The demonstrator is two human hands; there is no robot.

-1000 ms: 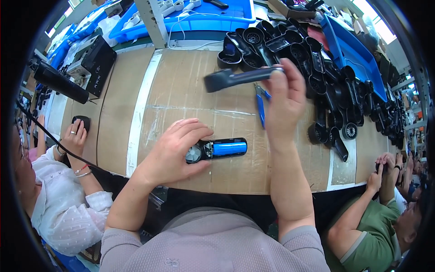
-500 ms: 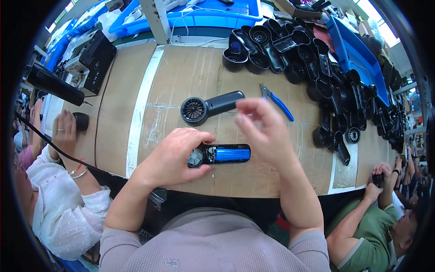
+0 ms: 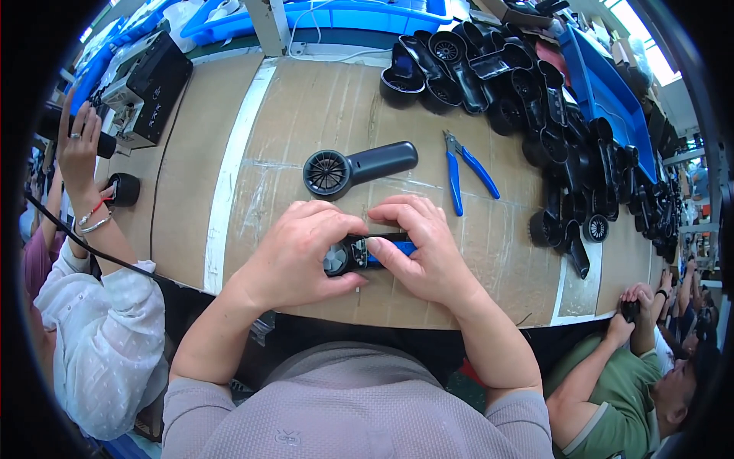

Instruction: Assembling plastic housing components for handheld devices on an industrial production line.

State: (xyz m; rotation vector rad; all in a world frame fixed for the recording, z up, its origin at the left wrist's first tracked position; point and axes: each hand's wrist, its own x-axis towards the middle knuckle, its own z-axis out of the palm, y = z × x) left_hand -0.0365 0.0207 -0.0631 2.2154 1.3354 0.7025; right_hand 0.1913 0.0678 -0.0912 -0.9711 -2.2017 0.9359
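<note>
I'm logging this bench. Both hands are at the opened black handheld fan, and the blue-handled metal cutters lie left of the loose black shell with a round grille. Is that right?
No: in the head view, the blue-handled metal cutters lie right of the loose black shell. The left hand and right hand are indeed at the opened black handheld fan.

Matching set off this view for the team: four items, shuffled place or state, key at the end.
1. Blue-handled cutters
2. Opened fan body
3. Black part with round grille
4. Heap of black shells

A. Lying just beyond the hands, grille up
B. Piled toward the far right
C. Handles spread apart
D. Between left hand and right hand

Pairs: 1-C, 2-D, 3-A, 4-B
</note>
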